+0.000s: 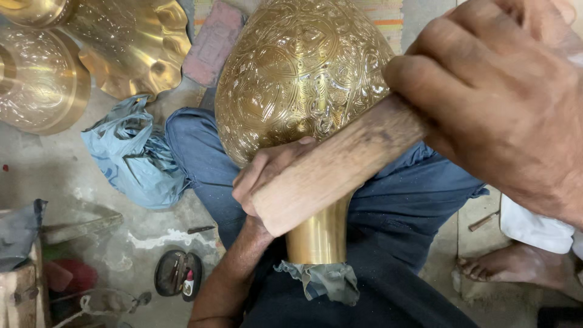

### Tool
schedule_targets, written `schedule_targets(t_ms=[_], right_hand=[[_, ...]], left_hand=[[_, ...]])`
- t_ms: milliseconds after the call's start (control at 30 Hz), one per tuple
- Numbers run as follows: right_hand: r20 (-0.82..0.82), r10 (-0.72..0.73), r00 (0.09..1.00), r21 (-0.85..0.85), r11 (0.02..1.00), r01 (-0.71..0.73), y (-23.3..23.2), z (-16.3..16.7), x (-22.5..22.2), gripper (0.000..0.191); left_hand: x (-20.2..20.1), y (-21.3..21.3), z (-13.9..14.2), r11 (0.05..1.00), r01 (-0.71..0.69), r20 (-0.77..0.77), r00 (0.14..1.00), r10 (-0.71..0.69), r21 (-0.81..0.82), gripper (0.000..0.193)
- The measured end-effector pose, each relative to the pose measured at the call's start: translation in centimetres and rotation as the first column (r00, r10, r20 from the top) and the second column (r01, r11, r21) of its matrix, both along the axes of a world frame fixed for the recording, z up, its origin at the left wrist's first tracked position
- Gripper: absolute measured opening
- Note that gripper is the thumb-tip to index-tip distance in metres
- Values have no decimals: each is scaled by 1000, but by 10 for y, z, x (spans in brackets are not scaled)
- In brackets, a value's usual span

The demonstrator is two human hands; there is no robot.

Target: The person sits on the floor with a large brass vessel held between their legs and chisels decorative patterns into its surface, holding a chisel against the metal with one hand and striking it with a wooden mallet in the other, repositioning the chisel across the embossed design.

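Brass vase (297, 79) neck behind wooden mallet (340, 164)

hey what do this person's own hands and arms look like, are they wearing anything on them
Both hands are bare: no gloves, rings or watch in view. The left hand leads to a forearm with no sleeve on the part that shows. The right hand looms large near the camera; pale cloth shows at the frame edge by its wrist.

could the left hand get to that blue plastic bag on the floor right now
Probably not freely: the left hand is wrapped around the brass vase, steadying it. The blue plastic bag lies nearby with nothing between.
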State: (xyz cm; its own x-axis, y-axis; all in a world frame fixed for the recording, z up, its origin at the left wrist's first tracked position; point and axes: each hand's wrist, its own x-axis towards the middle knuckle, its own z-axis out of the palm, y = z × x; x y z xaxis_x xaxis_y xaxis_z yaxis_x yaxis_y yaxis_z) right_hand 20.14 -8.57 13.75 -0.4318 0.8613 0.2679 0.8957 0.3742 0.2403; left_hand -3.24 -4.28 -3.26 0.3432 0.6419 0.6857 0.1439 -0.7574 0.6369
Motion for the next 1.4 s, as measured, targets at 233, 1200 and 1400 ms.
schedule_targets(t_ms=[233,1200,1400], right_hand=[[178,-23,984,66,998,12,-4,-4,3,35],[527,-59,848,177,983,-41,-5,-19,14,20],[344,-12,939,204,977,-62,-5,-13,9,25]], left_hand=[[-6,0,-1,999,-6,-55,998,8,36,23],[-19,-7,-26,995,-48,32,998,51,-87,22],[-20,-6,-12,991,-4,-75,997,-6,-130,23]])
